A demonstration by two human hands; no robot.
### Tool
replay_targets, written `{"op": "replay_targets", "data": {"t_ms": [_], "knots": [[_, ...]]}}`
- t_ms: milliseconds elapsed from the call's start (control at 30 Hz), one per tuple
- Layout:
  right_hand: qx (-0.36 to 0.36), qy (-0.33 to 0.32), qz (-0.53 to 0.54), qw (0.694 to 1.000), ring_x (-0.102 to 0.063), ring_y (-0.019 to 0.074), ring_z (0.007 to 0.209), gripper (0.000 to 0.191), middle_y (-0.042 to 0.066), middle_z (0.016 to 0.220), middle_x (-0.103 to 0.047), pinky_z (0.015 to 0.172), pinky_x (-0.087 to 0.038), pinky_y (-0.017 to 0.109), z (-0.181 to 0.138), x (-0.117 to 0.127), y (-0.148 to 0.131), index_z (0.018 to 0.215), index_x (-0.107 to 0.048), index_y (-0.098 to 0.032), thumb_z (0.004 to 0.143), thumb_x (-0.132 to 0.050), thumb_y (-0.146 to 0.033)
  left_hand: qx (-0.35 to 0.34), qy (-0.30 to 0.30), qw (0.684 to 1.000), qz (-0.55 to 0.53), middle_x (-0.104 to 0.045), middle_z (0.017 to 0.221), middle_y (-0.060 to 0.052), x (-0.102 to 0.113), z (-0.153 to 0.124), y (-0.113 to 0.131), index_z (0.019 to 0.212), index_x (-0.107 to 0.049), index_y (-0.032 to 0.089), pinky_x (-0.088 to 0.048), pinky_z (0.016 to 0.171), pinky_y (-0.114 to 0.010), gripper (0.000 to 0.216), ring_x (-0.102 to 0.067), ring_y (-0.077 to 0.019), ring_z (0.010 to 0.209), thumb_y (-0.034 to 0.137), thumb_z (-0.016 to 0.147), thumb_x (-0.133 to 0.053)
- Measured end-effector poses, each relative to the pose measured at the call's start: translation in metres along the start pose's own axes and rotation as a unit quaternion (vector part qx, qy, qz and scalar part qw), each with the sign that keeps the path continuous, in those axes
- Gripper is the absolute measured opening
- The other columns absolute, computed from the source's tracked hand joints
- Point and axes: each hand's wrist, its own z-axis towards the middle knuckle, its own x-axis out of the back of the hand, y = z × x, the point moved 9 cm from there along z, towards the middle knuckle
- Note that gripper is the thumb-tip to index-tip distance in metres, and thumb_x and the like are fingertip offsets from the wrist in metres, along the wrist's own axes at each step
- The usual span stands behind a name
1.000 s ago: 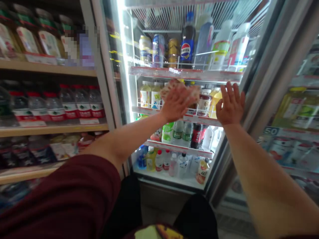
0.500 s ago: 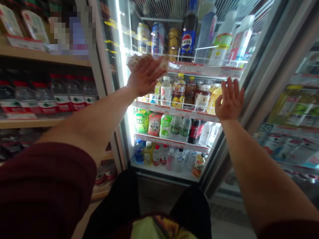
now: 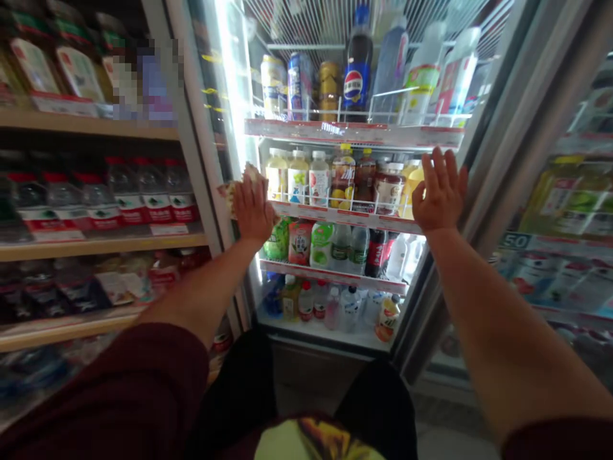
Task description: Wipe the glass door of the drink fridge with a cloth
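Note:
Ahead stands a lit drinks fridge with a glass door (image 3: 306, 137). My left hand (image 3: 255, 214) lies on a crumpled, light patterned cloth (image 3: 230, 197) and presses it to the left side of the door. Part of the cloth sticks out past the fingers; the rest is hidden under the palm. My right hand (image 3: 439, 191) is raised near the right side of the door, fingers stretched and nothing held. It looks flat against the glass. Behind the pane are a Pepsi bottle (image 3: 357, 83), several cans and rows of other bottles.
To the left, wooden shelves (image 3: 110, 246) carry several red-capped water bottles (image 3: 131, 191). A metal door frame (image 3: 498, 179) runs along the right, with another drinks fridge beyond it. My knees (image 3: 383, 402) are close to the fridge's base.
My left hand has moved down and to the left with the cloth, from the upper shelf's height towards the door's left edge. The right hand has stayed in place.

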Motion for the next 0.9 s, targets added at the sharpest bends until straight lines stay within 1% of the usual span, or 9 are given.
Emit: {"op": "replay_targets", "data": {"t_ms": [200, 300, 367, 500, 567, 633, 767, 833, 900], "knots": [[-0.002, -0.012, -0.013, 1.000, -0.029, 0.0336, 0.164, 0.068, 0.010, 0.173, -0.040, 0.132, -0.023, 0.063, 0.000, -0.003, 0.001, 0.167, -0.041, -0.022, 0.099, -0.039, -0.022, 0.002, -0.153, 0.987, -0.046, -0.040, 0.169, -0.025, -0.063, -0.171, 0.011, 0.150, -0.059, 0.005, -0.022, 0.130, -0.072, 0.058, -0.008, -0.0412, 0.167, 0.037, 0.103, -0.043], [0.003, -0.005, -0.019, 1.000, -0.029, 0.0333, 0.164, 0.066, 0.010, 0.173, -0.040, 0.132, -0.023, 0.063, -0.001, -0.002, 0.001, 0.167, -0.042, -0.021, 0.101, -0.038, -0.023, 0.008, -0.183, 0.982, -0.053, -0.044, 0.167, -0.022, -0.079, -0.213, 0.014, 0.150, -0.062, 0.010, -0.024, 0.128, -0.075, 0.058, -0.011, -0.0445, 0.166, 0.037, 0.102, -0.044], [0.006, 0.002, -0.022, 1.000, -0.029, 0.0331, 0.164, 0.065, 0.010, 0.172, -0.042, 0.132, -0.023, 0.064, -0.001, -0.002, 0.001, 0.166, -0.042, -0.022, 0.101, -0.037, -0.024, 0.011, -0.181, 0.982, -0.055, -0.044, 0.169, -0.017, -0.082, -0.214, 0.015, 0.152, -0.062, 0.015, -0.024, 0.127, -0.077, 0.059, -0.013, -0.0470, 0.165, 0.040, 0.101, -0.045], [0.011, 0.013, -0.020, 1.000, -0.030, 0.0326, 0.163, 0.065, 0.010, 0.171, -0.043, 0.131, -0.024, 0.064, -0.001, -0.001, 0.000, 0.167, -0.042, -0.023, 0.102, -0.036, -0.025, -0.030, -0.152, 0.986, -0.062, -0.047, 0.168, -0.006, -0.066, -0.154, 0.019, 0.153, -0.062, 0.029, -0.018, 0.132, -0.072, 0.058, -0.018, -0.0418, 0.166, 0.046, 0.102, -0.041], [0.012, 0.017, -0.017, 1.000, -0.031, 0.0324, 0.163, 0.064, 0.010, 0.171, -0.044, 0.131, -0.025, 0.064, -0.001, -0.001, 0.000, 0.166, -0.042, -0.024, 0.102, -0.037, -0.025, -0.058, -0.125, 0.989, -0.061, -0.045, 0.170, -0.005, -0.048, -0.099, 0.025, 0.154, -0.061, 0.030, -0.014, 0.136, -0.064, 0.060, -0.016, -0.0361, 0.167, 0.048, 0.103, -0.037], [0.011, 0.018, -0.015, 1.000, -0.031, 0.0325, 0.163, 0.064, 0.010, 0.170, -0.044, 0.131, -0.025, 0.063, -0.001, 0.001, -0.001, 0.166, -0.043, -0.024, 0.102, -0.037, -0.026, -0.106, -0.085, 0.990, -0.038, -0.041, 0.172, -0.007, -0.024, -0.035, 0.040, 0.156, -0.059, 0.023, -0.015, 0.136, -0.064, 0.062, -0.016, -0.0346, 0.167, 0.046, 0.105, -0.035], [0.005, 0.013, -0.008, 1.000, -0.032, 0.0325, 0.163, 0.063, 0.008, 0.171, -0.044, 0.132, -0.024, 0.062, -0.002, 0.001, -0.002, 0.166, -0.043, -0.024, 0.103, -0.037, -0.027, -0.123, -0.049, 0.991, -0.024, -0.020, 0.180, 0.002, 0.014, 0.095, 0.081, 0.168, -0.038, 0.022, -0.007, 0.138, -0.064, 0.061, -0.003, -0.0277, 0.169, 0.039, 0.109, -0.038], [0.001, 0.011, -0.003, 1.000, -0.032, 0.0323, 0.163, 0.062, 0.006, 0.172, -0.043, 0.133, -0.023, 0.060, -0.003, 0.000, 0.000, 0.165, -0.045, -0.026, 0.103, -0.036, -0.028, -0.106, -0.021, 0.994, -0.022, -0.021, 0.180, 0.001, 0.028, 0.144, 0.104, 0.169, -0.036, 0.023, -0.007, 0.138, -0.064, 0.060, -0.007, -0.0270, 0.168, 0.035, 0.110, -0.038], [0.001, 0.015, 0.002, 1.000, -0.033, 0.0324, 0.162, 0.062, 0.006, 0.171, -0.043, 0.133, -0.023, 0.059, -0.003, 0.000, 0.003, 0.164, -0.047, -0.026, 0.103, -0.035, -0.029, -0.075, 0.001, 0.997, -0.033, -0.023, 0.179, 0.003, 0.037, 0.172, 0.123, 0.170, -0.033, 0.027, -0.008, 0.139, -0.062, 0.062, -0.010, -0.0285, 0.168, 0.039, 0.110, -0.038]]}}
